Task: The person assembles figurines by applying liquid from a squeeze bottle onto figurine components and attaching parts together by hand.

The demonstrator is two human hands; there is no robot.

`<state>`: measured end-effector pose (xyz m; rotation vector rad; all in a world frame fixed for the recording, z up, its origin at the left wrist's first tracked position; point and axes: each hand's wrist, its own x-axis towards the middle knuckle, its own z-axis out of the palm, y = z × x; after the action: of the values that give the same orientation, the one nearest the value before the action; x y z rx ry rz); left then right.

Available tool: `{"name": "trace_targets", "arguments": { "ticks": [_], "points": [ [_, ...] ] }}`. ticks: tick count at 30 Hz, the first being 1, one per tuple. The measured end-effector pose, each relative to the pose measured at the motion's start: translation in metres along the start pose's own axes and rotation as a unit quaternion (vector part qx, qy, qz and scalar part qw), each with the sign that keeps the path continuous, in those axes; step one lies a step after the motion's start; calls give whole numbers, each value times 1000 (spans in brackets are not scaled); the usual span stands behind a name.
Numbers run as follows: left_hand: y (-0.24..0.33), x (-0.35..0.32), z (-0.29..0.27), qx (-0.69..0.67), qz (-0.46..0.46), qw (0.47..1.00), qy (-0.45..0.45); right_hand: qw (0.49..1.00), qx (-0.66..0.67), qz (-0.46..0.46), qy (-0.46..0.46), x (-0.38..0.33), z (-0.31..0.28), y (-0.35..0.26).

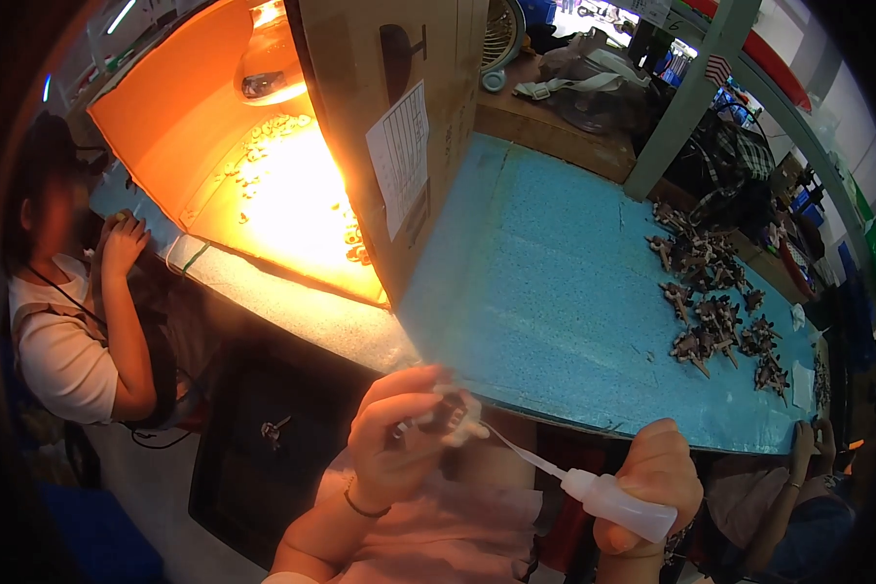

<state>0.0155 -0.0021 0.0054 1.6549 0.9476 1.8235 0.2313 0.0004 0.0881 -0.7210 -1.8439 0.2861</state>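
The blue foam-topped workbench [555, 282] fills the middle of the view and serves as the landmark here. On its far left end stands a cardboard drying box [380, 117], open toward the left, with a lit heat lamp [263, 68] glowing orange over small pale parts [263, 146] spread on its floor. A printed paper sheet [399, 156] is stuck on the box's outer wall. Toward the bench's right end lies a scattered cluster of small brown figurine pieces [715, 311]. Left of the bench sits another person in a white top [63, 341], one hand raised near the face.

Just off the bench's near edge, the left hand [394, 438] is curled closed, with thumb and fingertips pinching a small pale-and-dark figurine piece [450, 417]; the piece is blurred, so its exact form cannot be told. To its right, also below the near edge, the right hand [652, 482] is wrapped in a fist around a white squeeze bottle [618, 504]. The bottle's long thin nozzle [521, 453] reaches up and left, its tip touching or just at the held piece.
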Motion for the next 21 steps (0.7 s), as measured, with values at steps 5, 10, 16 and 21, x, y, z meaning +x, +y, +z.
{"name": "trace_targets", "arguments": {
  "ticks": [5, 10, 16, 21],
  "points": [
    [0, 0, -2, 19, 6, 1000, -7, 995, 29, 8, 99, -6, 6, 4],
    [1, 1, -2, 27, 14, 999, -8, 1000, 19, -22, -7, 11, 1, -1],
    [2, 2, -2, 16, 13, 1000, -7, 999, 4, -42, -31, 5, -3, 2],
    [5, 10, 0, -9, 37, 999, 31, 996, 82, -35, -25, 9, -3, 11]
  ]
}}
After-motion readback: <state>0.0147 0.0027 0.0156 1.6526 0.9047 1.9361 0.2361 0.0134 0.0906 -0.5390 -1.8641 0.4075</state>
